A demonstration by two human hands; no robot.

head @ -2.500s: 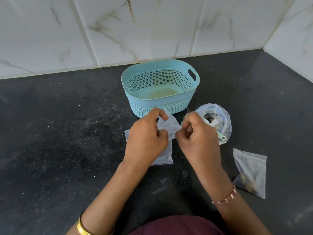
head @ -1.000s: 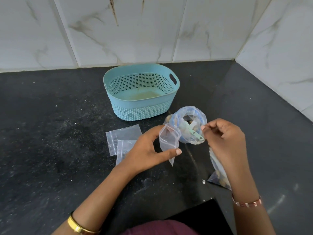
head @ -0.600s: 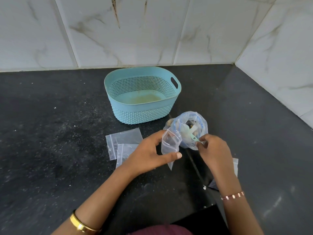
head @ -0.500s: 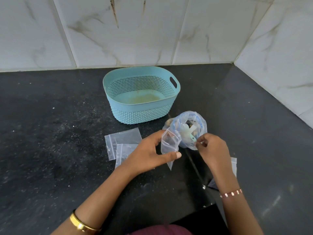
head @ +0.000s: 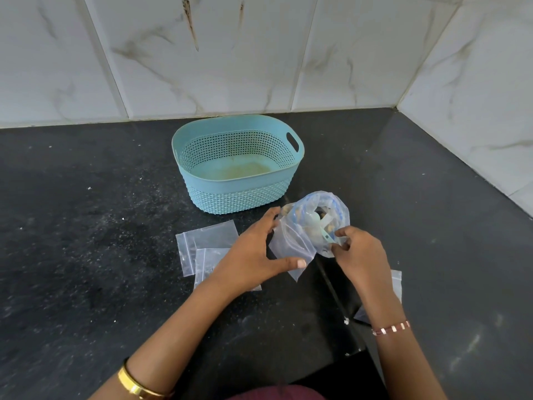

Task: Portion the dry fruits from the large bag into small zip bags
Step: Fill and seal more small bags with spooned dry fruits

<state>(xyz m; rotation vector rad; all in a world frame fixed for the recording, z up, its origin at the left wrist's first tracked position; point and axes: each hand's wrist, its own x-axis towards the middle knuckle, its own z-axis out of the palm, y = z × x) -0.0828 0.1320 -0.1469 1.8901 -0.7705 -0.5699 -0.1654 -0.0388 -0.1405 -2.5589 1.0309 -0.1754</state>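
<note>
My left hand (head: 253, 255) pinches the limp small zip bag (head: 291, 243) open just beside the large bag (head: 326, 215). My right hand (head: 360, 252) grips the scoop handle (head: 327, 235). That film looks slippery; I'd hold the bag by its rim.

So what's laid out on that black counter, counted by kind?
Small clear plastic zip bags: 4 (one held open, two flat at left, one part-hidden at right)
Large clear plastic bag of dry fruits: 1
Light green plastic scoop: 1
Blue perforated plastic basket: 1
Total: 7
</note>
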